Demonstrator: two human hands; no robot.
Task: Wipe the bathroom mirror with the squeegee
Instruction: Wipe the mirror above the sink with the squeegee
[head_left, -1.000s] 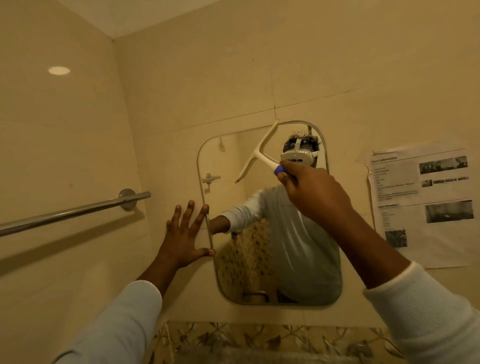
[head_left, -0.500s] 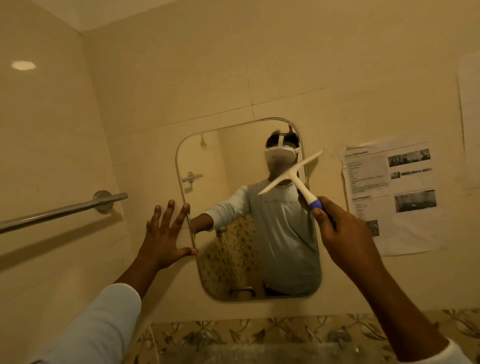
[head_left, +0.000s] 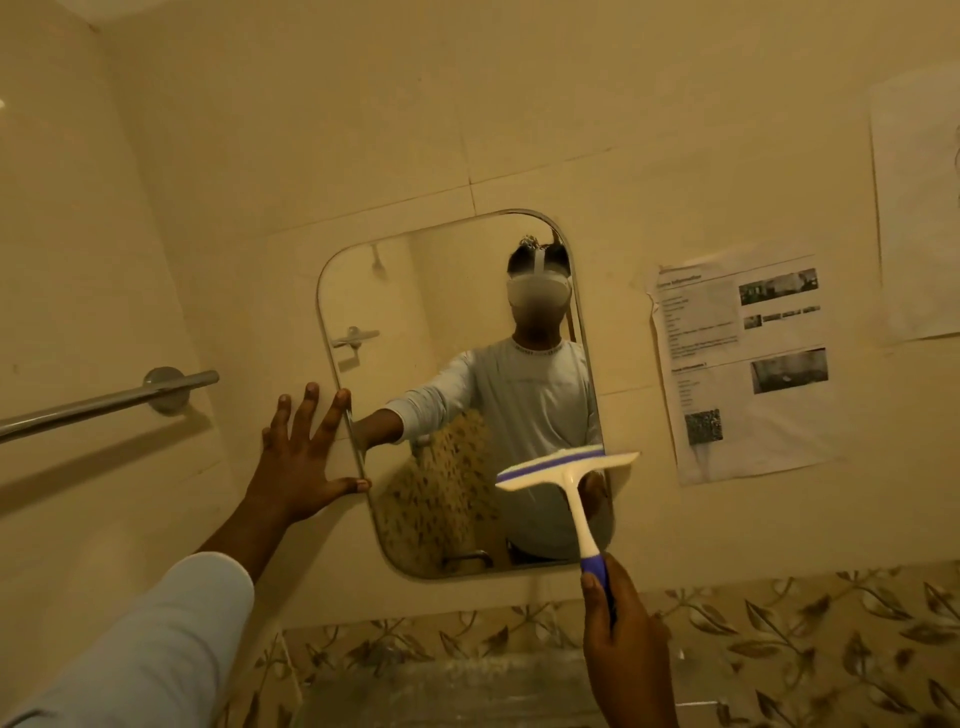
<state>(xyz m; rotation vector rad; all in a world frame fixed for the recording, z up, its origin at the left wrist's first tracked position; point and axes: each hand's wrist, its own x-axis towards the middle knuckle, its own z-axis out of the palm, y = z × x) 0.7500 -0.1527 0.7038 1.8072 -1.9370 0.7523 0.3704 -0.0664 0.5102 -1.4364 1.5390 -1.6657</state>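
Right hand (head_left: 626, 644) grips the white squeegee's purple handle (head_left: 567, 480), blade at the rounded wall mirror's (head_left: 415, 338) lower right; left hand (head_left: 301, 457) flat, fingers spread, on its left edge.

Person's got the left hand (head_left: 304, 457) reaching up and out from a pale sleeve (head_left: 171, 639), palm flat, fingers spread wide, thumb stuck out sideways, while the right hand (head_left: 626, 639) sits lower with its fingers curled round the squeegee (head_left: 571, 467) handle.
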